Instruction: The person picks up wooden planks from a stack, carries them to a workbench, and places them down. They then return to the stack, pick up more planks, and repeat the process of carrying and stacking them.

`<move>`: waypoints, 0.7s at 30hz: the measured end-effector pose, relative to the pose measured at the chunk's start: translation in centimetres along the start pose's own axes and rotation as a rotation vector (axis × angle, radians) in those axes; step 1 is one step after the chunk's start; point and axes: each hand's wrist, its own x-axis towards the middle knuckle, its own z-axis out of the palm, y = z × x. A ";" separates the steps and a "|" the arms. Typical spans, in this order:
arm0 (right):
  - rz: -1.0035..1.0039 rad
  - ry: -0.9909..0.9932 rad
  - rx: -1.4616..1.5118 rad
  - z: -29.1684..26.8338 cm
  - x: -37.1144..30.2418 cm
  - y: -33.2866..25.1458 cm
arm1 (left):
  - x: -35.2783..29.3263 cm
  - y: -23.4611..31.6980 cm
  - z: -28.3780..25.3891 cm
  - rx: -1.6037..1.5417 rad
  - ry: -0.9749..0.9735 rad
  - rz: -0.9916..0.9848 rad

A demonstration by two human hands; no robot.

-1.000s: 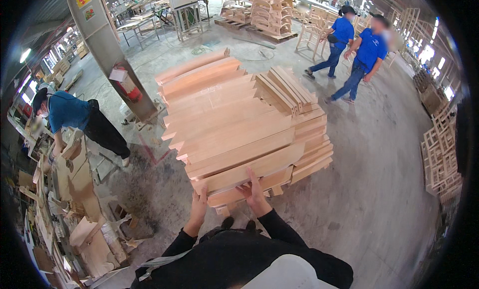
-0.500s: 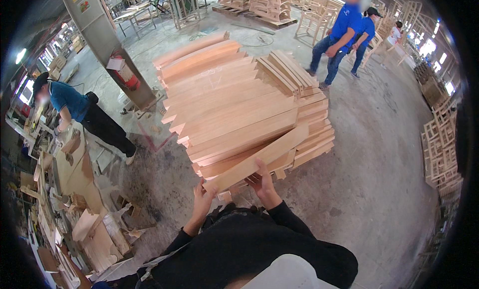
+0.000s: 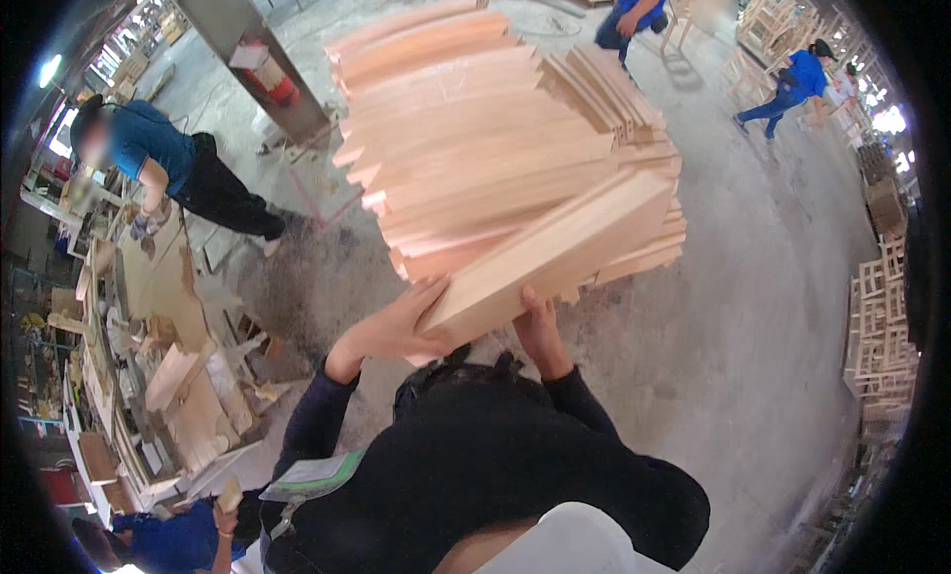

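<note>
A long pale wooden board (image 3: 560,252) lies slantwise between my hands, its near end low and left, its far end up and right over the stack. My left hand (image 3: 396,321) is closed on the near-left end, fingers along its upper edge. My right hand (image 3: 540,328) grips the near lower edge, thumb on the broad face and the other fingers hidden below or behind. Just beyond is a big stack of wooden boards (image 3: 446,143), uneven at the ends, with several narrower strips (image 3: 594,94) on its far right part.
A steel post (image 3: 238,54) bearing a red fire extinguisher (image 3: 269,79) stands beyond the stack's left. Left is a workbench (image 3: 163,287) with wood pieces and a person (image 3: 173,163) bending over it. Another person (image 3: 173,539) is at lower left. Wooden frames (image 3: 880,326) are piled at right.
The board has come up closer and tilted, showing more of its broad face; my left hand has shifted onto its end. One person in blue has walked farther right, and another appears at lower left.
</note>
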 end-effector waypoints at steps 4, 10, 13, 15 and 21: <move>-0.090 -0.164 -0.046 0.4 -0.1 -1.1 | 2.2 2.1 1.8 0.020 0.196 0.098; 0.053 -0.475 -0.110 0.6 1.5 -1.4 | 2.3 5.6 3.9 -0.035 0.627 -0.001; 0.190 -0.610 -0.047 3.7 1.8 -0.7 | 0.5 6.3 5.4 0.094 0.966 -0.135; 0.266 -0.641 -0.070 3.3 2.1 -0.3 | -0.1 6.3 6.3 0.107 1.108 -0.196; 0.363 -0.740 -0.232 7.6 1.6 1.7 | -3.3 6.4 6.7 0.099 1.336 -0.387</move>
